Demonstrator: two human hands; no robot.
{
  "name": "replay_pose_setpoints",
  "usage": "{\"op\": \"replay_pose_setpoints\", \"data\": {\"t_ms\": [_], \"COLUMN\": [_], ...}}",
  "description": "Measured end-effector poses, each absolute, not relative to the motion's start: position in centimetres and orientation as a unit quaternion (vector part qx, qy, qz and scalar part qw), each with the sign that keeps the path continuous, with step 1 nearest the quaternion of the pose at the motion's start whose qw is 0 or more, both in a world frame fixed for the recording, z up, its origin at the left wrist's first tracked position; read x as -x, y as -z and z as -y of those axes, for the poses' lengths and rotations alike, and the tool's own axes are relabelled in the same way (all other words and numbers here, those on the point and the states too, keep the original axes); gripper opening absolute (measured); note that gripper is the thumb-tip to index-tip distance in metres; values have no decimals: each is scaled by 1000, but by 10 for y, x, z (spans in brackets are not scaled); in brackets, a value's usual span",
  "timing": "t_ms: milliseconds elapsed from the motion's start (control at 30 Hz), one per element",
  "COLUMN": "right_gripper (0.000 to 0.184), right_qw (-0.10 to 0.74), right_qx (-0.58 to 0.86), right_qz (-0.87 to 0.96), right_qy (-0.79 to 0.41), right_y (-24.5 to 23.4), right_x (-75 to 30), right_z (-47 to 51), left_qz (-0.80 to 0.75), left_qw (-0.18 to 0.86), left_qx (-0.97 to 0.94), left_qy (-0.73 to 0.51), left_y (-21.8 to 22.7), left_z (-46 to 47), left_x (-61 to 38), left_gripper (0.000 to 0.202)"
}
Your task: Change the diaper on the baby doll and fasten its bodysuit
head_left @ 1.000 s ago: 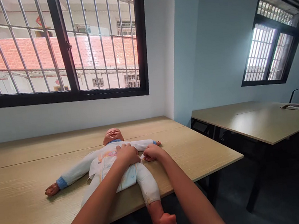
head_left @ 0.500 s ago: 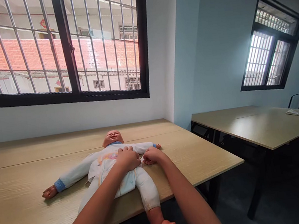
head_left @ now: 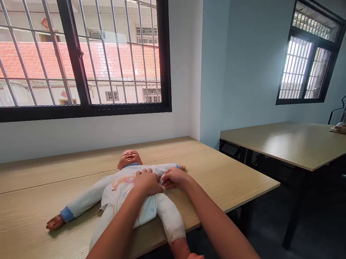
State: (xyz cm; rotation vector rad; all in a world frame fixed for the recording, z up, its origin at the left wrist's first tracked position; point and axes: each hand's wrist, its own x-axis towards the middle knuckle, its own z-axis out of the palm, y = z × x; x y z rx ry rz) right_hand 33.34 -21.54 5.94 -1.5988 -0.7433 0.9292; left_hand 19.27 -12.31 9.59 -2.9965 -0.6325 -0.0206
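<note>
Baby doll [head_left: 126,186] lies on its back on the near wooden table [head_left: 31,241]. Head points to 12 o'clock, legs to 6. It sits right at the table's front edge. One leg [head_left: 178,239] hangs over the edge at 6 o'clock with the bare foot in the air. The flat, spread-out pose probably keeps the front of the body open to both hands.

One arm [head_left: 83,200] stretches out to 9 o'clock, with a blue cuff [head_left: 64,214] at the wrist and the hand resting on the tabletop. The other arm reaches toward 2 o'clock and is mostly hidden behind the person's hands.

The doll wears a white garment [head_left: 117,190] with a faint coloured print on the chest.

Left hand [head_left: 146,182] lies palm down on the doll's belly, fingers bent and close together on the cloth. Cannot tell whether it grips a fold or only presses. It likely pins the body so it does not slide.

Right hand [head_left: 173,177] sits just beside it at 3 o'clock, at the doll's flank. Its fingertips are bunched together and appear clamped on the garment's edge. The two hands nearly touch.

Barred window [head_left: 64,54] is on the wall at 11 o'clock. A second table [head_left: 289,144] stands well apart at 3 o'clock, with a smaller window [head_left: 309,65] above it.
</note>
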Motion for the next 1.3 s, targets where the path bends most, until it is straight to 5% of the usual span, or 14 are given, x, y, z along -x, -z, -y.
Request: {"op": "replay_pose_setpoints", "data": {"t_ms": [500,967,1300], "right_gripper": [17,9,7], "right_qw": [597,680,674], "right_qx": [573,503,568], "right_qz": [391,321,287], "right_qy": [-403,-427,-376], "right_y": [-48,-44,-40], "right_x": [-315,-320,-326], "right_z": [202,192,195], "left_qz": [222,250,333], "left_qw": [10,-64,-57], "left_qx": [973,957,924], "left_qy": [61,133,177], "left_y": [-80,-75,-75], "left_z": [111,101,104], "left_x": [-200,-201,-199], "left_gripper": [52,25,41]}}
